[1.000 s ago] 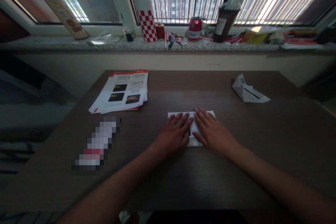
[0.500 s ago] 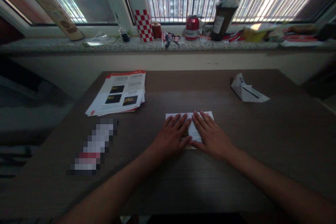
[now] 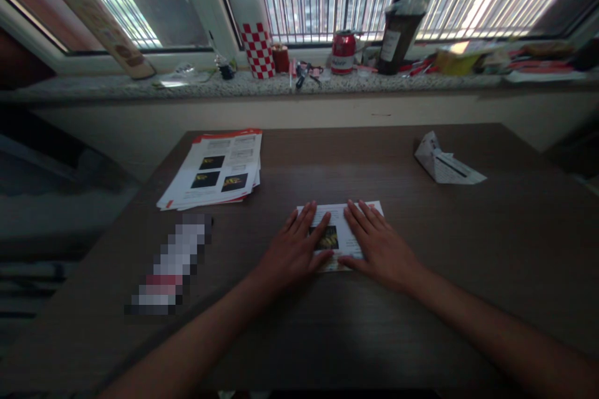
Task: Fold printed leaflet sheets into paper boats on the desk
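Note:
A small printed sheet of paper (image 3: 345, 234), which looks folded, lies flat on the brown table in front of me. My left hand (image 3: 294, 243) rests palm down over its left part, fingers stretched and spread. On the right part lies my right hand (image 3: 377, 238), also flat, with its fingers extended and its thumb pointing toward the left one. Between the hands, text and a dark picture on the paper are visible. The sheet's left and right sides are partly hidden under my palms.
A stack of printed sheets (image 3: 218, 168) is at the table's back left, with a blurred-out oblong object (image 3: 171, 265) nearer me. A folded paper shape (image 3: 444, 165) stands at the back right. The windowsill (image 3: 196, 88) holds a checkered bottle (image 3: 257, 50), a red can (image 3: 343, 53) and a dark cup (image 3: 397, 40).
My left hand has slid left across the paper, uncovering the dark picture. The right hand stays nearly in place. The whole view has shifted slightly.

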Available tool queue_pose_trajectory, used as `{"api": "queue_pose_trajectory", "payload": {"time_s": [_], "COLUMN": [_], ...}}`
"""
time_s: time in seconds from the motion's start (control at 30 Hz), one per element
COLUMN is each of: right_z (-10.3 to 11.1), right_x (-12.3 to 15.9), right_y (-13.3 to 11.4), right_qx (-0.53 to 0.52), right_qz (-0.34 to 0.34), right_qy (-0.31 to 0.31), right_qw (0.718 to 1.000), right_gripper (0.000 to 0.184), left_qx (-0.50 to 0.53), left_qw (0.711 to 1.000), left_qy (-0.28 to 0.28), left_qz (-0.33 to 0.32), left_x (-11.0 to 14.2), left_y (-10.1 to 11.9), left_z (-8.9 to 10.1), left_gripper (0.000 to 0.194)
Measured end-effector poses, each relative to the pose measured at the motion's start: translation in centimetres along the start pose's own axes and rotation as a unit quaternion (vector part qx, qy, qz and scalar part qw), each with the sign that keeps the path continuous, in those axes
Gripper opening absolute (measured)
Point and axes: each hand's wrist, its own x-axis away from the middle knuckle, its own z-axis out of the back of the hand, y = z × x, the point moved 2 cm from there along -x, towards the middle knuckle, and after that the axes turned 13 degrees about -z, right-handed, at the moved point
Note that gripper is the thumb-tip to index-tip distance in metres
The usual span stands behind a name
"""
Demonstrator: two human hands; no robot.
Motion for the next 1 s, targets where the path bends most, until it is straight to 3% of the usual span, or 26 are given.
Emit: {"api": "queue_pose_trajectory", "payload": {"time_s": [0.27, 0.5, 0.63, 0.77, 1.0], "right_z": [0.2, 1.0, 2.0, 3.1, 3.8], "right_x": [-0.2, -2.2, -4.1, -5.0, -2.8], "right_y": [0.1, 1.7, 2.4, 2.5, 1.9], "right_qx": [0.000, -0.010, 0.014, 0.034, -0.044], "right_qz": [0.011, 0.092, 0.135, 0.074, 0.019], "right_qy": [-0.010, -0.052, -0.042, 0.004, 0.007], "right_qw": [1.000, 0.994, 0.990, 0.997, 0.999], "right_gripper": [0.094, 0.085, 0.065, 0.045, 0.036], "left_qx": [0.004, 0.003, 0.018, 0.016, -0.005], "left_qw": [1.000, 1.000, 1.000, 0.999, 0.999], "left_qy": [-0.008, -0.002, 0.015, 0.034, 0.016], "left_qz": [-0.003, 0.016, -0.005, 0.004, 0.028], "left_x": [0.8, 1.7, 1.7, 1.6, 1.2], "left_y": [0.1, 1.0, 1.3, 1.5, 2.4], "left_z": [0.8, 1.6, 2.2, 2.7, 3.1], "left_gripper": [0.090, 0.095, 0.095, 0.080, 0.072]}}
